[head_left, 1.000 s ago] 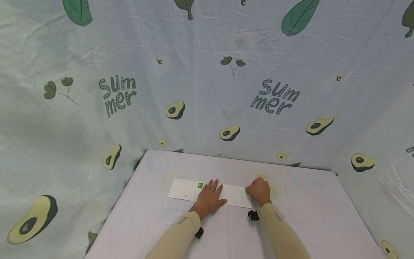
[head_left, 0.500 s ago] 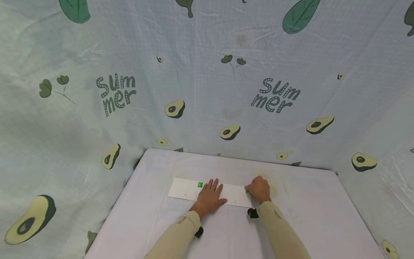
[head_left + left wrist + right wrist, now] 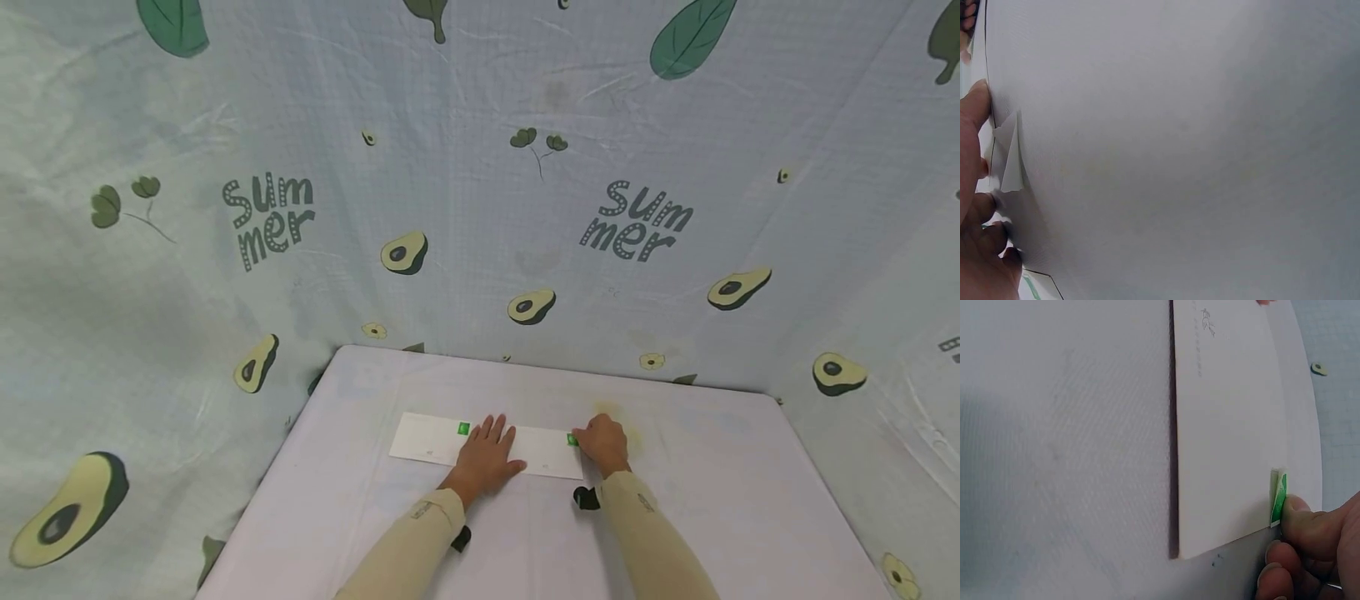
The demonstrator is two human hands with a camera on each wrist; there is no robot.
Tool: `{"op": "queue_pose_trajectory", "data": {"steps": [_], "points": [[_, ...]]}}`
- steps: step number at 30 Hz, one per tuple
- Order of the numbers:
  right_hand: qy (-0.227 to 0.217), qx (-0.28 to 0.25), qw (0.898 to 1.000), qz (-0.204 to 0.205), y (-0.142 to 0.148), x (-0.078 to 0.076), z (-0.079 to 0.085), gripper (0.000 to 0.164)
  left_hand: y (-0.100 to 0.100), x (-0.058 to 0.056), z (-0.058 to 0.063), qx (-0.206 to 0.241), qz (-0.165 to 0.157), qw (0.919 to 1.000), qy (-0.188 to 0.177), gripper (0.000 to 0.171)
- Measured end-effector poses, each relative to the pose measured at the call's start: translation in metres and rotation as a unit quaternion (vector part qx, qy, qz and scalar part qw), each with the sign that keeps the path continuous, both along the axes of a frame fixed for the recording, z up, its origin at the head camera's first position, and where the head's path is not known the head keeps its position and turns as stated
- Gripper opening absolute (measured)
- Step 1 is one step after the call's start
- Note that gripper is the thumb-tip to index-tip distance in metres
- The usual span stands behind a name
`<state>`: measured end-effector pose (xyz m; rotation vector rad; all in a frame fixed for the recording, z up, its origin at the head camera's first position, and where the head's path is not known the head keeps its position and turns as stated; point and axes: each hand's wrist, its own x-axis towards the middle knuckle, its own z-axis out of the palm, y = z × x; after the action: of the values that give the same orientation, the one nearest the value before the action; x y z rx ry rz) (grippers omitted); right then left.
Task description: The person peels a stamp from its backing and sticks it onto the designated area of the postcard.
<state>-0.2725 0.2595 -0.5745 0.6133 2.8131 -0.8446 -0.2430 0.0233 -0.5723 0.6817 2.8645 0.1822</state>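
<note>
A long white card (image 3: 429, 439), or two laid end to end, lies flat on the table; the hand over its middle hides which. It carries faint print and two green stickers. The left hand (image 3: 483, 458) rests on the middle with fingers spread, close to the left sticker (image 3: 463, 428). A small white paper flap (image 3: 1013, 159) sticks up by the card's near edge in the left wrist view. At the far right corner, the right hand (image 3: 602, 442) pinches the right sticker (image 3: 1280, 500), thumb against its edge. That sticker looks partly raised; the index fingertip is hidden.
The white-covered table (image 3: 712, 500) reaches back to a hanging cloth (image 3: 465, 183) printed with avocados, leaves and lettering. Dark straps (image 3: 587, 498) hang beneath both wrists.
The right hand has shifted slightly right, and more of the green sticker at its fingertips shows. The left hand and the card have stayed in place.
</note>
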Motion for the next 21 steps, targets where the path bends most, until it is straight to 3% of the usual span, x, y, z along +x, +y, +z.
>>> {"op": "queue_pose_trajectory", "data": {"steps": [9, 21], "points": [[0.01, 0.037, 0.999, 0.03, 0.001, 0.001, -0.004, 0.035, 0.003, 0.0, 0.0, 0.002, 0.006, 1.0, -0.004, 0.072], [0.033, 0.001, 0.996, 0.083, 0.004, 0.017, -0.002, 0.036, 0.004, 0.0, -0.001, -0.006, 0.011, 0.9999, 0.0, 0.072]]}}
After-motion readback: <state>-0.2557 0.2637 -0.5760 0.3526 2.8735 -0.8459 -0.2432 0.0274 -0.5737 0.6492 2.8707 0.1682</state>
